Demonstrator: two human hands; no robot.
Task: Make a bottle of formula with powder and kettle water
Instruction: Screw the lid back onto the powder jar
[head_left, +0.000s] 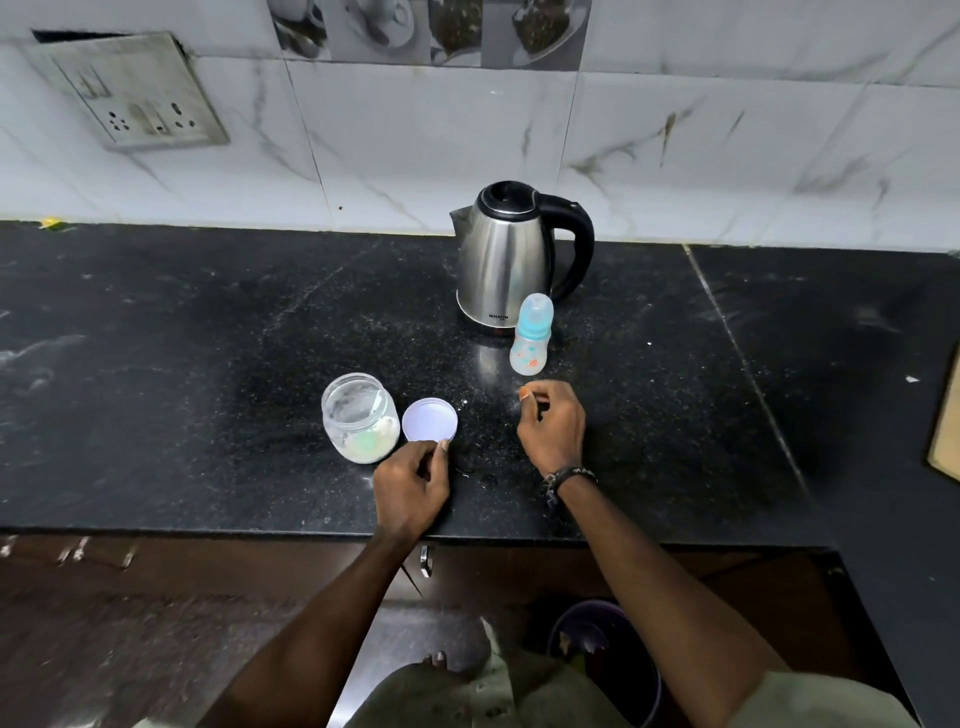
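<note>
On the black speckled stone table, a small clear plastic baby bottle with a teal collar (531, 335) stands capped before the steel kettle (506, 260); light and slick, probably best gripped round its body. Left hand (410, 486) fingers touch the round white lid (429, 420); right hand (551, 426) hangs loosely curled, holding nothing.

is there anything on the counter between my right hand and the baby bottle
Nothing visible. The right hand hovers just in front of the baby bottle, with only bare black counter between them. The kettle stands behind the bottle, and the open powder jar and its lid lie off to the left.
</note>
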